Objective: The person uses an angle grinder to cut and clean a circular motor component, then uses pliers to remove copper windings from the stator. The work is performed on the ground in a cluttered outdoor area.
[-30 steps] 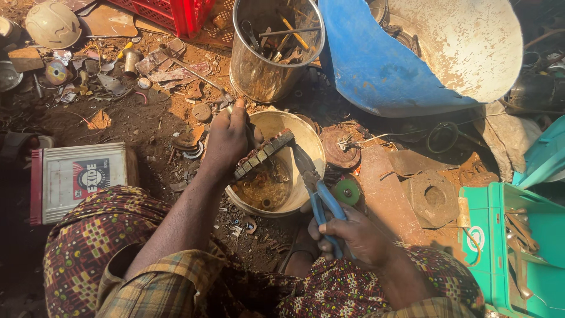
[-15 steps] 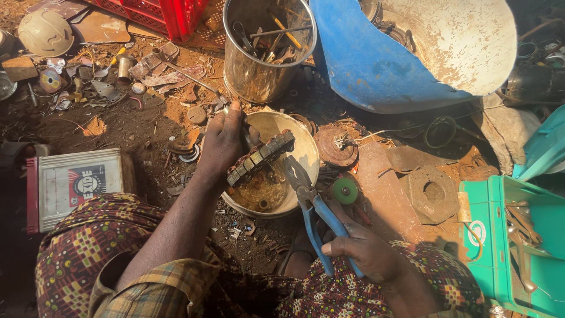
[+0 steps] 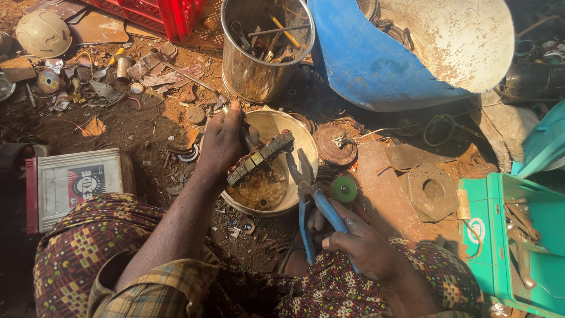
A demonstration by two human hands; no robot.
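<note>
Your left hand (image 3: 220, 144) was closed around one end of a long segmented metal bar (image 3: 260, 158), its fingers wrapped tight, holding the bar tilted over the cream bowl (image 3: 306, 147). That bowl sat on the dirt floor near the centre of the view, with rusty scraps in its bottom. Your right hand (image 3: 362, 247) gripped the blue handles of a pair of pliers (image 3: 309, 197), fingers curled round them at about five o'clock from the bowl. The plier jaws stood slightly apart, pointing toward eleven o'clock, just beside the bar's lower side; I cannot tell whether they touched it. A green round disc (image 3: 344, 189) lay at three o'clock from the pliers, close by. A metal bucket (image 3: 259, 70) full of tools stood at twelve o'clock from the bowl, a white battery case (image 3: 73, 182) at nine o'clock, and a green toolbox (image 3: 500, 235) well apart at three o'clock.
</note>
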